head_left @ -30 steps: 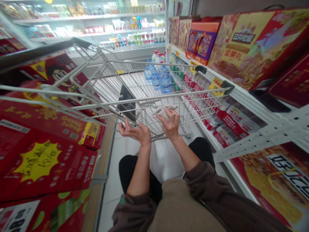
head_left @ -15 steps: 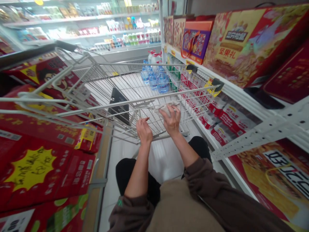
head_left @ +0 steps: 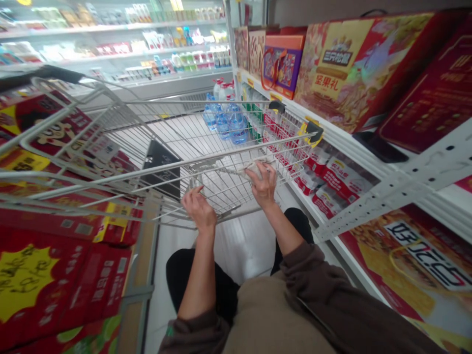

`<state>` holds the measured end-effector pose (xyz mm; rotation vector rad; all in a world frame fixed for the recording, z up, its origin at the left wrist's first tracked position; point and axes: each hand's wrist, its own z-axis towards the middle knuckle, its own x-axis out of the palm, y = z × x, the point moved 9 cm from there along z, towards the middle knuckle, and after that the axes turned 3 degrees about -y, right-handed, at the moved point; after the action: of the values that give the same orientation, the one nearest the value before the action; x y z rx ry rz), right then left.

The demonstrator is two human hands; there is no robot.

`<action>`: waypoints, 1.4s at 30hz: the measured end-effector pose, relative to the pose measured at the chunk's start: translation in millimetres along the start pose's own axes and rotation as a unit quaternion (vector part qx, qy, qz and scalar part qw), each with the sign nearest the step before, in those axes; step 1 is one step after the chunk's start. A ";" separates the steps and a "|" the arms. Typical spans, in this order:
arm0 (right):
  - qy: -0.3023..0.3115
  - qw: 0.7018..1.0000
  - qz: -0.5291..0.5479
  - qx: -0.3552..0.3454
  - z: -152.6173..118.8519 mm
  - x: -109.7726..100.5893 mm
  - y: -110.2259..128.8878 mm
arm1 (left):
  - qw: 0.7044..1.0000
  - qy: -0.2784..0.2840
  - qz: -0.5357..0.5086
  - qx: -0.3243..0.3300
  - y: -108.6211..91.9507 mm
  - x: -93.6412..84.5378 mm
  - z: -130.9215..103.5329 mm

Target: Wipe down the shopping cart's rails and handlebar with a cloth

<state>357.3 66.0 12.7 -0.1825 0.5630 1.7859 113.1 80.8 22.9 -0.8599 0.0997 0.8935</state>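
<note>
A wire shopping cart [head_left: 221, 156] stands across in front of me, its long side facing me. My right hand [head_left: 264, 184] is closed on a crumpled whitish cloth [head_left: 254, 168] and presses it against the side wires, toward the cart's right end. Further left, my left hand [head_left: 200, 209] has its fingers curled at the lower side wires; they seem to grip the cart, though the fingertips are partly hidden. A dark panel [head_left: 161, 169] hangs on the cart's mesh, left of my left hand.
Stacked red boxes [head_left: 92, 280] line the left side. On the right runs a shelf with gift boxes [head_left: 328, 73] above wrapped bottle packs [head_left: 341, 174]. Large blue water bottles [head_left: 236, 123] stand beyond the cart, before a lit refrigerated display [head_left: 129, 54].
My left hand has moved left along the cart's side, its fingers now curled at the wires. The right hand stays on the cloth. The view has shifted slightly right.
</note>
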 end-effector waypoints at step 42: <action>0.015 0.991 0.021 0.128 32.0 -5.2 -144.0 | 0.964 0.217 0.118 0.100 -64.0 103.7 -24.0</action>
<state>499.7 103.5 2.6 -0.0199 0.8151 1.7362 232.3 110.0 3.3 -0.8527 0.6761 0.8844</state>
